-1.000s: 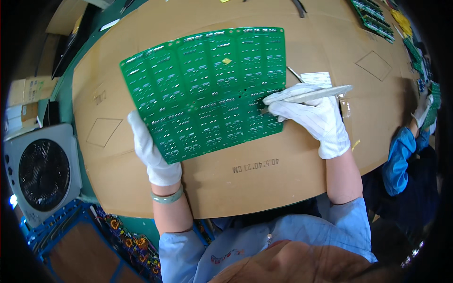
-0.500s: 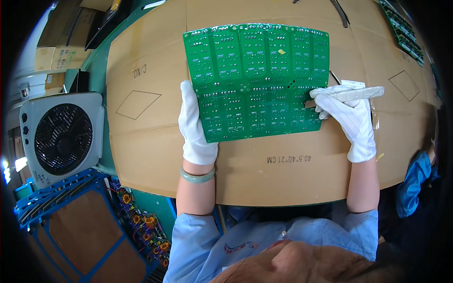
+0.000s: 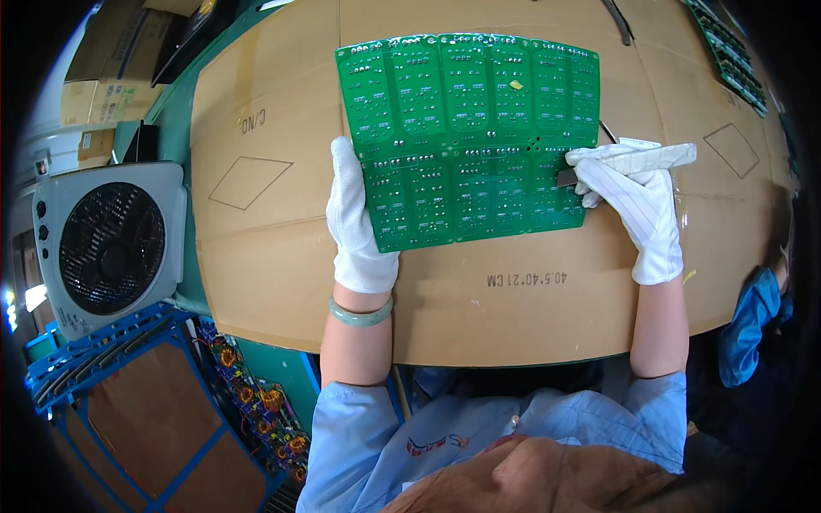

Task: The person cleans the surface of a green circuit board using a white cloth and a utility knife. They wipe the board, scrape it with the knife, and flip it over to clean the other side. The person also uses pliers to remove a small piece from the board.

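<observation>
A large green circuit board (image 3: 475, 145) is held up over the cardboard, its face dotted with shiny solder joints. My left hand (image 3: 352, 224), in a white glove, grips its left edge, thumb on the near face and the other fingers hidden behind. A small yellow mark (image 3: 516, 85) sits on the board's upper part. At the right edge, my gloved right hand (image 3: 634, 201) is closed on a flat-tipped tool (image 3: 565, 178), whose dark tip shows against the board. A white, wrapped-looking length lies along that hand; whether it is the tool's handle is unclear.
Brown cardboard (image 3: 265, 282) covers the table. Behind my right hand show a white label (image 3: 640, 144) and a thin dark rod. Another circuit board (image 3: 727, 56) lies far right, a dark strip (image 3: 617, 21) at the back. A box fan (image 3: 111, 248) stands left; a blue sleeve (image 3: 748, 329) shows right.
Both hands and the board have shifted slightly up in the picture, the board also a little to the right. The tool's tip looks darker now. Both grips are kept.
</observation>
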Demonstrator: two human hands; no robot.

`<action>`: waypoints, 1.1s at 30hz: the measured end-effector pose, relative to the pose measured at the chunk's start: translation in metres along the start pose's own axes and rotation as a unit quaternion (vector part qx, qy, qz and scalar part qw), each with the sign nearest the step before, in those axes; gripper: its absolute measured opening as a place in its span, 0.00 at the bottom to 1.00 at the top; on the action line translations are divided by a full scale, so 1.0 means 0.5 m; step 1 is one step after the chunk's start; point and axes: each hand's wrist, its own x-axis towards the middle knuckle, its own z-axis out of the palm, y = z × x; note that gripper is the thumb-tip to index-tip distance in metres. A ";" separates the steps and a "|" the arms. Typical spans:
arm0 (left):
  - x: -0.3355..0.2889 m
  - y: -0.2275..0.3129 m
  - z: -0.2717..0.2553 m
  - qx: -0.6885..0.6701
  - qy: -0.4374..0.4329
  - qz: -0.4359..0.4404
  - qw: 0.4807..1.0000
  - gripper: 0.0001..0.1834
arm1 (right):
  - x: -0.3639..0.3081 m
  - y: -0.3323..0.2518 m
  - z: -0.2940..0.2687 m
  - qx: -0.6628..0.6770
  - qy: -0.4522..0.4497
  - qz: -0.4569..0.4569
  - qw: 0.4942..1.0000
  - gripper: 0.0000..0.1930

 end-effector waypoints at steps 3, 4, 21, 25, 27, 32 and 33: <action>-0.002 0.001 -0.002 0.007 0.013 -0.004 1.000 0.27 | 0.001 -0.001 0.003 0.006 -0.003 -0.015 1.000 0.09; -0.003 0.001 -0.003 0.014 0.024 -0.010 1.000 0.27 | 0.001 0.000 0.001 0.005 -0.006 -0.020 1.000 0.09; 0.005 -0.021 -0.040 0.247 -0.030 0.122 0.961 0.26 | -0.007 -0.026 -0.008 0.094 0.137 -0.057 0.984 0.21; 0.009 -0.015 -0.022 0.106 -0.014 0.053 0.993 0.26 | 0.006 0.000 -0.031 0.212 0.163 -0.077 0.960 0.21; 0.008 -0.020 -0.027 0.138 -0.016 0.069 0.988 0.26 | 0.008 0.034 -0.011 0.055 0.154 -0.120 0.979 0.19; 0.002 -0.018 -0.024 0.315 -0.036 0.140 0.938 0.22 | -0.009 0.035 0.022 -0.036 0.068 -0.078 0.994 0.22; 0.002 -0.012 -0.018 0.355 -0.038 0.159 0.921 0.21 | -0.010 0.039 0.020 -0.189 0.078 -0.119 0.972 0.23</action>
